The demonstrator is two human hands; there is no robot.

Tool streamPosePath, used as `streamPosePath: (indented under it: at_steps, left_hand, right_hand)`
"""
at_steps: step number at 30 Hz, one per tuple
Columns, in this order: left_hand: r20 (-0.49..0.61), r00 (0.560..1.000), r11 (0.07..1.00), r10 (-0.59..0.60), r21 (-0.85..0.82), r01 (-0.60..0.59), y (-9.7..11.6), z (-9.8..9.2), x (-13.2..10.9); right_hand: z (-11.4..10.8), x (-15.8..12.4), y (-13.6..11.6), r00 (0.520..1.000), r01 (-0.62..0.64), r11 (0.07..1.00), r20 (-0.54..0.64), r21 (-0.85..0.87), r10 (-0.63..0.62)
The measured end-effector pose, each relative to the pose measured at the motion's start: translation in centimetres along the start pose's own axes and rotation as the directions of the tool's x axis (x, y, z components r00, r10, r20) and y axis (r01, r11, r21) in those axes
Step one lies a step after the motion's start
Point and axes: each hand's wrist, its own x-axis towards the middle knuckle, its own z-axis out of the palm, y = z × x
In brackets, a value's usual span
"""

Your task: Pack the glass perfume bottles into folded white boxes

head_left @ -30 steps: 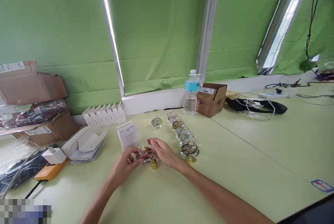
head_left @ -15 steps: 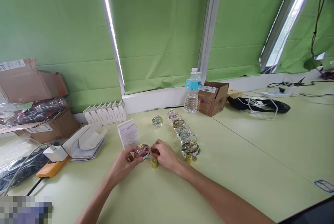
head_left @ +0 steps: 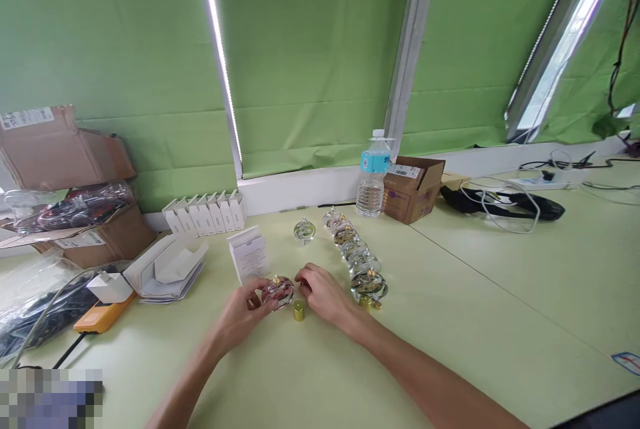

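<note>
Left hand (head_left: 241, 312) clamped on red-tinted bottle (head_left: 278, 292), gold neck up, low over tabletop (head_left: 280, 376); right hand (head_left: 323, 294) curled just beside it, whether gripping anything cannot be told. Gold cap (head_left: 299, 311) stands close in front, white box (head_left: 250, 257) behind, row of glass bottles (head_left: 356, 256) to right. Second earlier, right hand reached nearer neck; now at bottle's side.

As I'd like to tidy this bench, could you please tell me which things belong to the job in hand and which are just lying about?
Probably the job's:
pink bottle, in the left hand
gold cap, near the right hand
row of glass bottles
white carton

Probably just lying about:
water bottle
brown box beside it
orange device
</note>
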Motion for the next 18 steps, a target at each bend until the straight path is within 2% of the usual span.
streamPosePath:
  at_steps: [4, 8, 12, 18]
  left_hand:
    - [0.004, 1.000, 1.000, 0.009, -0.007, -0.009, 0.9, 0.4, -0.3]
    - [-0.009, 1.000, 1.000, 0.023, 0.008, -0.023, 1.7, 1.1, -0.6]
    - [-0.002, 1.000, 0.999, 0.025, 0.019, -0.025, 2.0, 1.4, -0.7]
    - [-0.003, 0.999, 0.998, 0.050, 0.026, -0.049, 1.9, 1.4, -0.6]
  right_hand:
    - [-1.4, -0.2, -1.8, 0.991, 0.034, 0.997, -0.132, 0.071, -0.025]
    - [-2.4, -0.6, -3.7, 0.937, 0.245, 0.946, -0.302, 0.213, -0.174]
    - [-2.4, -1.0, -4.6, 0.921, 0.334, 0.920, -0.277, 0.204, -0.273]
    - [-2.2, -1.1, -4.5, 0.925, 0.350, 0.918, -0.225, 0.185, -0.307]
